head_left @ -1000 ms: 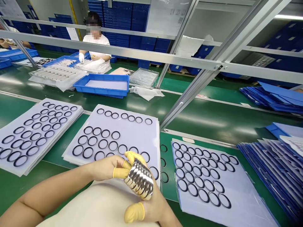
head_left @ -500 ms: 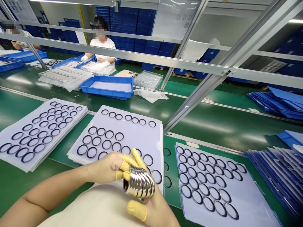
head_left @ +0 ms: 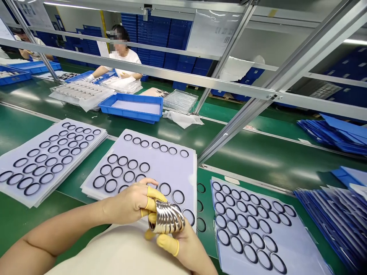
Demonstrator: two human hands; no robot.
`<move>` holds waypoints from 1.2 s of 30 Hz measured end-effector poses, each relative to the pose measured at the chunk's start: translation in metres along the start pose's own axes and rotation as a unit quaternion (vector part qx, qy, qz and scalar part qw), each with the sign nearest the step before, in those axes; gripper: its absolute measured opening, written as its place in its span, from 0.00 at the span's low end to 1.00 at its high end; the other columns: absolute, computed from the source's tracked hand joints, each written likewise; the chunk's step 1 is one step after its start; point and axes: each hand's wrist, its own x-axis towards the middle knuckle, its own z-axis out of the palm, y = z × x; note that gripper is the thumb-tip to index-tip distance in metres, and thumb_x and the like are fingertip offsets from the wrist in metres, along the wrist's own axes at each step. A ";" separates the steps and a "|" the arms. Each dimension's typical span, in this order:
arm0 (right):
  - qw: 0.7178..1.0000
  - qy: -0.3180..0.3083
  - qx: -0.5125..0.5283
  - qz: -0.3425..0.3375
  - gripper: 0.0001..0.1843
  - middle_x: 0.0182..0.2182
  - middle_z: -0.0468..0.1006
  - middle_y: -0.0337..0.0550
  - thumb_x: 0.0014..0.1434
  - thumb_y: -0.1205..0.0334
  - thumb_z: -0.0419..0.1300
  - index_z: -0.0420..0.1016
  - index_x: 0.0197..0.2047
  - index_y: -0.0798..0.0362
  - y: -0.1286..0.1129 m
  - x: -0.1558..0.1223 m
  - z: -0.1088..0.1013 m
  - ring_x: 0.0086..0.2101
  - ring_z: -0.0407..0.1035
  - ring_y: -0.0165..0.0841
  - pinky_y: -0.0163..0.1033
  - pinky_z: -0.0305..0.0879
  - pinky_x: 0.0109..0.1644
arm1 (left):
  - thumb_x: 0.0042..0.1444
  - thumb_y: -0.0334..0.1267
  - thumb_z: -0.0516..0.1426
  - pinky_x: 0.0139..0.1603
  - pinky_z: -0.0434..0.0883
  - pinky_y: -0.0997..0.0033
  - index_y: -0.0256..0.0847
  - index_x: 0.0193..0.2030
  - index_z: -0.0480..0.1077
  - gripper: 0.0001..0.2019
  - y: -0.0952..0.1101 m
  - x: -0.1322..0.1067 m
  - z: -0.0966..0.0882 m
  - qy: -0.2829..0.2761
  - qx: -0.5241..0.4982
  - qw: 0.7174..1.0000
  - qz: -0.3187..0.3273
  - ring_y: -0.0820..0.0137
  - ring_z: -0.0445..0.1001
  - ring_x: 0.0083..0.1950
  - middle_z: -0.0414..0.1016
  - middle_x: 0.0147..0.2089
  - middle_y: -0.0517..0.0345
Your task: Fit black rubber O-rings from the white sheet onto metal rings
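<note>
Left hand point(head_left: 129, 202) and right hand point(head_left: 183, 244) clamped together on a stack of silver metal rings point(head_left: 166, 217), held between them, yellow finger cots point(head_left: 168, 244) on. Stack sits over a lilac sheet point(head_left: 172, 168) of black rings point(head_left: 129, 176) on the green bench point(head_left: 205, 198). Beyond: blue tray point(head_left: 132, 114), co-worker point(head_left: 124, 57) in white.

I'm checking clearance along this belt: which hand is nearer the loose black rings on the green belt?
The right hand is nearer, just down and left of the loose black rings. The left hand is farther left, beyond the metal rings both hold.
</note>
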 end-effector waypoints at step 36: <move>0.981 -0.039 -0.150 -0.121 0.54 0.53 0.72 0.50 0.37 0.27 0.62 0.63 0.63 0.47 -0.017 0.019 -0.011 0.54 0.65 0.51 0.52 0.58 0.61 | 0.53 0.60 0.56 0.28 0.73 0.73 0.36 0.50 0.69 0.29 -0.029 -0.004 0.001 -0.303 -0.446 0.834 -0.115 0.70 0.75 0.25 0.78 0.33 0.52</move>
